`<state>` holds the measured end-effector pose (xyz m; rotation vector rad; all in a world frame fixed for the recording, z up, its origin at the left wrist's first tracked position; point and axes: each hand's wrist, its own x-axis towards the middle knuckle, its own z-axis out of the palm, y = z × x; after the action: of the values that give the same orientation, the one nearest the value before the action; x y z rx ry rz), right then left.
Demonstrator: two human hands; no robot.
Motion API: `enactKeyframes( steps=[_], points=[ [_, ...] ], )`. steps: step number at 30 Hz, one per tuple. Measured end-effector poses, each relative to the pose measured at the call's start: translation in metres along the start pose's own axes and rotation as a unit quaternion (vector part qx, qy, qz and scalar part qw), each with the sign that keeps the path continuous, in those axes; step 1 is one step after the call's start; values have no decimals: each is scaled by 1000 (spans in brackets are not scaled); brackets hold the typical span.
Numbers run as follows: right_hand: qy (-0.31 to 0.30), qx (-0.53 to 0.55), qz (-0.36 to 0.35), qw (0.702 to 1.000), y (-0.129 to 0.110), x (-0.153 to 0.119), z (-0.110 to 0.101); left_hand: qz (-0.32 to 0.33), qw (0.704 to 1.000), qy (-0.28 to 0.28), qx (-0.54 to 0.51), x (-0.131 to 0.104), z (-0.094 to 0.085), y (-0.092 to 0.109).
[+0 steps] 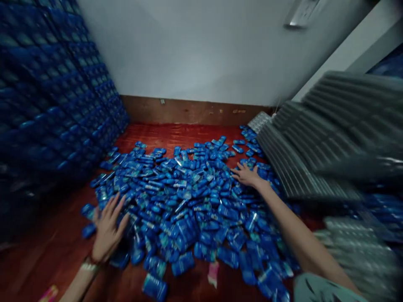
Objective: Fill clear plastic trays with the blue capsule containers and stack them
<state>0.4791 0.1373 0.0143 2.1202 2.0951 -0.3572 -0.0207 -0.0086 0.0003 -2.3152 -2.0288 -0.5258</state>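
Observation:
A wide heap of small blue packs with shiny labels is spread over the red floor covering; I cannot make out what is in them. At the heap's left edge, my left hand has its fingers spread and holds nothing. A bracelet circles that wrist. My right hand reaches to the far right part of the heap, fingers apart and palm down over the packs. Whether either palm presses on the packs is hard to tell.
Tall stacks of blue packs rise on the left. Ridged clear plastic trays lean in piles on the right, with more trays nearer me. A pale wall stands behind. A pink scrap lies on the red floor.

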Motion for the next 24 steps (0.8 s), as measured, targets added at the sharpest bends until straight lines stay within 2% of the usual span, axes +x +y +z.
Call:
enactKeyframes(
  steps=[2, 4, 6, 7, 10, 12, 15, 18, 20, 21, 22, 23, 24],
  points=[
    [45, 9, -28, 999, -30, -38, 6, 68, 996, -50, -30, 16, -1, 28],
    [88, 23, -70, 993, -70, -83, 22, 166, 977, -131, -34, 26, 2, 56],
    [108, 23, -142, 984, -111, -130, 45, 199, 968, -151, -37, 29, 5, 80],
    [110, 11, -166, 980, -129, -150, 58, 203, 968, -143, -40, 31, 6, 88],
    [162, -5, -115, 980, -166, -187, 88, 181, 975, -113, -58, 37, 5, 104],
    [192, -1, -67, 979, -178, -192, 98, 144, 980, -116, -72, 43, 2, 110],
    [210, 12, -43, 977, -187, -189, 98, 100, 985, -120, -74, 44, -8, 115],
    [233, 20, -46, 971, -178, -200, 87, 86, 987, -115, -70, 16, -26, 113],
    [285, 27, -7, 958, -149, -223, 78, 95, 987, -107, -77, -25, -37, 97],
    [317, 31, 29, 948, -128, -238, 73, 95, 989, -88, -65, -49, -40, 81],
    [351, 36, 74, 933, -102, -254, 69, 67, 995, -55, -47, -74, -42, 62],
    [376, 34, 121, 918, -74, -271, 65, 21, 999, -36, -34, -99, -42, 39],
    [390, 31, 157, 907, -46, -287, 62, -23, 998, -42, -27, -121, -40, 15]
  ],
)
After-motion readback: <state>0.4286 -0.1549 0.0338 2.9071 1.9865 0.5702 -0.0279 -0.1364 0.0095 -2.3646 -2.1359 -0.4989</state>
